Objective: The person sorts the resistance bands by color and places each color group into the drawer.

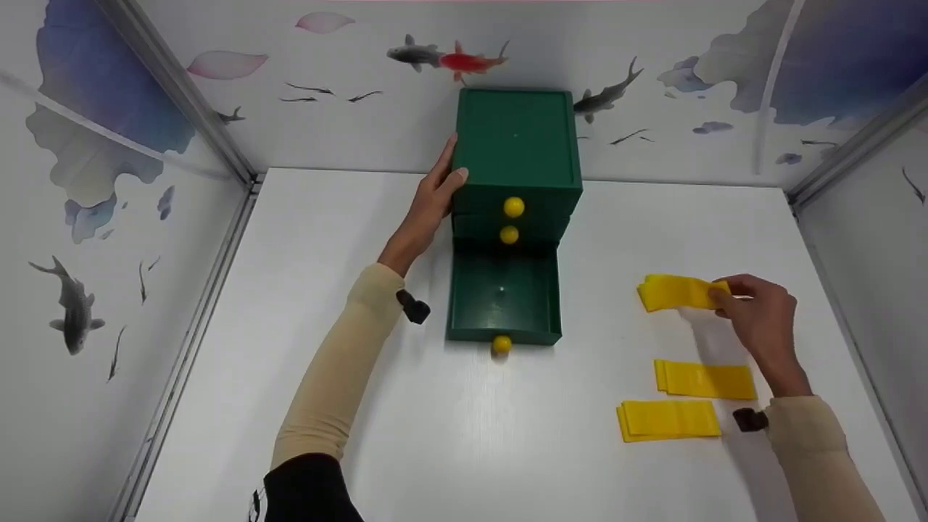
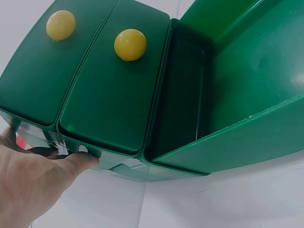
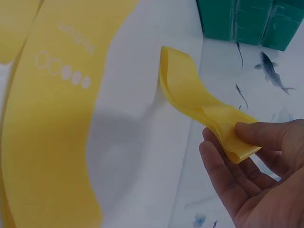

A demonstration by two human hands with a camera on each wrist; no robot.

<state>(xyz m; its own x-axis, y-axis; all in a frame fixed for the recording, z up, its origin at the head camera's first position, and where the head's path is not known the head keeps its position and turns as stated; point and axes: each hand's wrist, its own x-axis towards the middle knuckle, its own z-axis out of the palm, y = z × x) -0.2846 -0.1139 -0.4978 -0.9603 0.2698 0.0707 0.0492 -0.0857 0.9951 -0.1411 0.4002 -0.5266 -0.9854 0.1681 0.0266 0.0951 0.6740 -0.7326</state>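
A green cabinet (image 1: 518, 141) of three stacked drawers with round yellow knobs stands at the back of the table. Its bottom drawer (image 1: 502, 308) is pulled out and shows a bare floor. My left hand (image 1: 426, 206) rests against the cabinet's left side, thumb near the front edge; the left wrist view shows the fingers (image 2: 40, 164) along that side. On the right, my right hand (image 1: 765, 319) pinches one end of a folded yellow resistance band (image 1: 678, 293) between thumb and fingers. In the right wrist view this band (image 3: 194, 90) is lifted at the held end.
Two more folded yellow resistance bands, an upper one (image 1: 703, 379) and a lower one (image 1: 670, 419), lie on the white table (image 1: 435, 442) nearer to me. A print reading "Medium" shows on a band (image 3: 57, 123) in the right wrist view. Walls with painted fish enclose the table.
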